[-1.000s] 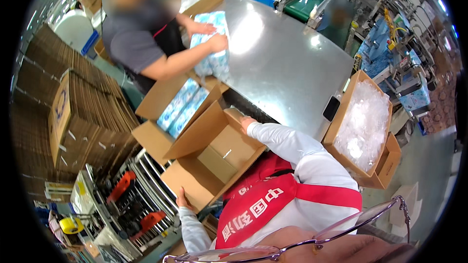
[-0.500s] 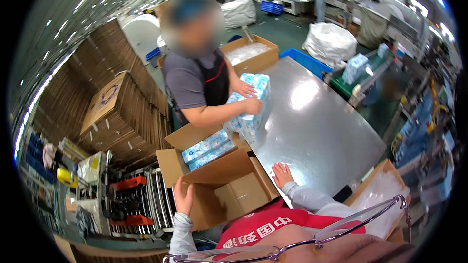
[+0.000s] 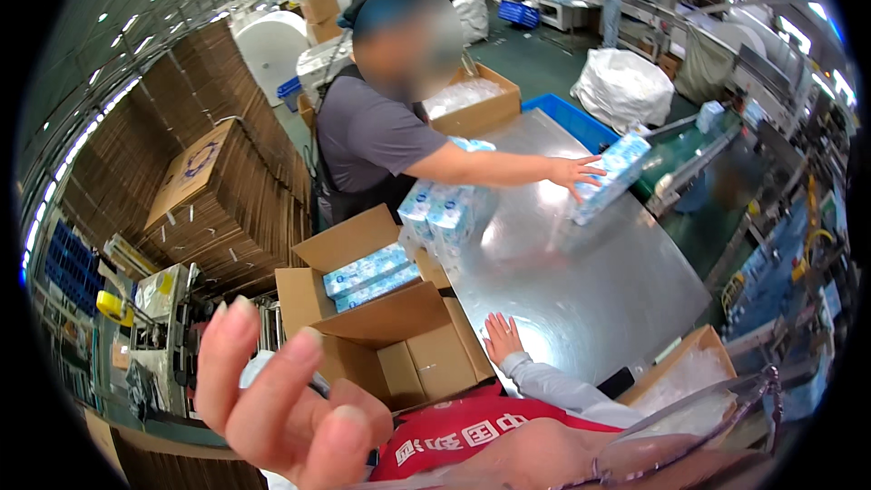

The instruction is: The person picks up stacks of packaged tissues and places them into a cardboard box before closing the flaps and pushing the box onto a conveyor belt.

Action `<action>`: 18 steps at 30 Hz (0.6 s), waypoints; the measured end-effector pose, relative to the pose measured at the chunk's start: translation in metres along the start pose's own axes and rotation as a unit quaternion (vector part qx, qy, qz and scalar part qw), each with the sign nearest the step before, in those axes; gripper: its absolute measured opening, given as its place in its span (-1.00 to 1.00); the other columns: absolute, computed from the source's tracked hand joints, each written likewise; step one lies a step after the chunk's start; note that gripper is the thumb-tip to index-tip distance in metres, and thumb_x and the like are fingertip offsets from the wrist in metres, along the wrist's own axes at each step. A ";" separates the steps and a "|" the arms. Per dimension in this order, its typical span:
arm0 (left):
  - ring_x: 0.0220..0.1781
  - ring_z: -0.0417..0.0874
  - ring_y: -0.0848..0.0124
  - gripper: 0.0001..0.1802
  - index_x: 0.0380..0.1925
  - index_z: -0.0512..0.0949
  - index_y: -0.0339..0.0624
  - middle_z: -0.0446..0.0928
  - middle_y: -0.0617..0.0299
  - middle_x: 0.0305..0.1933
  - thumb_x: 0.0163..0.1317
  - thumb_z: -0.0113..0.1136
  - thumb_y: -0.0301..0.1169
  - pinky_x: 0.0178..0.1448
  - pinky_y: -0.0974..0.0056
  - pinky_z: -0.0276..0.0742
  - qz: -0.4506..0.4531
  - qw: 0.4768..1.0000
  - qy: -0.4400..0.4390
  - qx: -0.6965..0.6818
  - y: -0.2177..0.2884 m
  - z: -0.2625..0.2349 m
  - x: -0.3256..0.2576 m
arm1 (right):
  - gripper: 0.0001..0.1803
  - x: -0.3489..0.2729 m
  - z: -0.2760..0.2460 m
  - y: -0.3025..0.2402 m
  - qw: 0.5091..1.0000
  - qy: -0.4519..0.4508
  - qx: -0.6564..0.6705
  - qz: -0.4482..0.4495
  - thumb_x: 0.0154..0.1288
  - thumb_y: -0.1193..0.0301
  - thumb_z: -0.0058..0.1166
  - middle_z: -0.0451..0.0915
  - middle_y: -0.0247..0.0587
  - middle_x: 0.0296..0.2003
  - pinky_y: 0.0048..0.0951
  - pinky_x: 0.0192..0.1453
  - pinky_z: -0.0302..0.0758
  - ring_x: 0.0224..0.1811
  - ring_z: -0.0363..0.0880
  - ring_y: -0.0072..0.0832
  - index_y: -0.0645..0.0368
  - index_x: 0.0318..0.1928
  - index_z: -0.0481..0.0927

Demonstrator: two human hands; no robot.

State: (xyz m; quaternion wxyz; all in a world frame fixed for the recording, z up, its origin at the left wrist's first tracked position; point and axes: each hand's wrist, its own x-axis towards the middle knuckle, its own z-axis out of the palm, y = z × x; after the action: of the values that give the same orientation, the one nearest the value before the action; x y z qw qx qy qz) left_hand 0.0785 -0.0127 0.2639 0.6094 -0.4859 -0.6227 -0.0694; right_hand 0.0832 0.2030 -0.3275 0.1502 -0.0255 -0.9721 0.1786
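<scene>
My left hand (image 3: 281, 399) is raised close to the camera at the lower left, open, its fingers loosely bent with nothing between them. Flat on the near left edge of the metal table (image 3: 581, 308) rests my right hand (image 3: 504, 339), open with fingers extended. Between my hands stands a brown cardboard carton (image 3: 392, 319) with bare cardboard inside. Just beyond it, another carton (image 3: 302, 295) holds blue-and-white packs (image 3: 370, 274). A co-worker's hand (image 3: 576, 174) touches a long blue-and-white pack (image 3: 617, 172) at the table's far right. More such packs (image 3: 440, 210) are stacked beside the co-worker.
Flattened cartons (image 3: 227, 191) are piled high at the left. A green conveyor (image 3: 676, 159) meets the table at the right. Beyond the table are a blue crate (image 3: 572, 121) and a box of clear plastic (image 3: 481, 95); a similar box (image 3: 680, 372) stands near right.
My left hand has left the carton's side and come up toward the camera. The co-worker's hand has gone from the stack to a pack, which has moved from the conveyor onto the table.
</scene>
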 end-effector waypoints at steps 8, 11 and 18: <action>-0.16 0.62 0.07 -0.63 0.10 0.35 -0.31 0.49 -0.09 -0.10 0.32 0.07 -0.43 -0.09 0.08 0.78 0.060 0.992 0.054 -0.102 -0.010 0.032 0.001 | -0.40 0.004 -0.013 -0.001 1.000 -0.001 0.009 0.007 0.38 0.24 0.03 0.23 -0.07 0.46 0.08 0.61 -0.11 0.56 0.07 -0.14 0.21 0.37 0.37; -0.13 0.63 0.00 -0.54 0.18 0.27 -0.34 0.46 -0.13 -0.04 0.31 0.08 -0.46 -0.10 0.09 0.77 0.052 0.988 0.057 -0.136 -0.010 0.048 -0.004 | -0.38 0.001 -0.010 0.004 1.000 0.004 -0.022 0.018 0.37 0.21 0.01 0.24 -0.09 0.46 0.06 0.62 -0.13 0.57 0.04 -0.17 0.19 0.38 0.36; -0.14 0.65 -0.06 -0.45 0.25 0.21 -0.35 0.46 -0.18 -0.07 0.29 0.12 -0.50 -0.11 0.09 0.77 0.056 0.976 0.052 -0.206 -0.012 0.066 -0.005 | -0.37 0.003 -0.014 -0.001 0.999 -0.022 -0.022 0.028 0.36 0.19 0.01 0.22 -0.13 0.48 0.07 0.62 -0.15 0.59 0.01 -0.19 0.15 0.38 0.37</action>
State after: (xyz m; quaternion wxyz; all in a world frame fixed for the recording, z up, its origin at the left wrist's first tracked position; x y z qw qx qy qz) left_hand 0.0229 0.0232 0.2493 0.5310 -0.6305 -0.5342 -0.1874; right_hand 0.0843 0.2077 -0.3136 0.1228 -0.0516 -0.9778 0.1615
